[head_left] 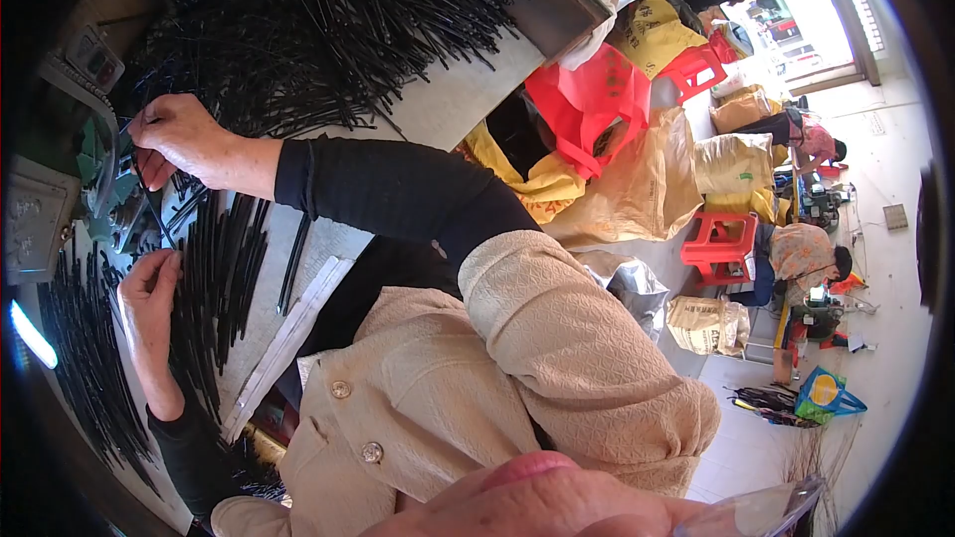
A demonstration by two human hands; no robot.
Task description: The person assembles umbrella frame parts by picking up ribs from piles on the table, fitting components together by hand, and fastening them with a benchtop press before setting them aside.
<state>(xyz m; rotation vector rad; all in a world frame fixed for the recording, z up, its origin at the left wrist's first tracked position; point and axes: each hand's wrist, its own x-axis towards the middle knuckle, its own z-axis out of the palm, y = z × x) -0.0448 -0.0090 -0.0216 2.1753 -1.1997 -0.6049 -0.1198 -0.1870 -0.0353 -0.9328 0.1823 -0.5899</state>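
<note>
My right hand (189,142) reaches over the worktop from the right, its fingers pinched on one end of a thin black strip (155,207). The other end meets the closed thumb and fingers of my left hand (149,310), nearer my body. Beside and behind the hands stands a metal machine (104,164), partly hidden by them. Long black strips (214,278) lie in rows beside my left hand, with another bundle (90,338) beyond it. A large tangled heap of black strips (298,50) covers the worktop past my right hand.
A pale rail (284,348) runs along the worktop edge near my body. Beyond my right arm are a red bag (597,104), yellow sacks (652,30) and a red stool (718,247). Several people sit or stand farther off, one in a patterned top (801,251).
</note>
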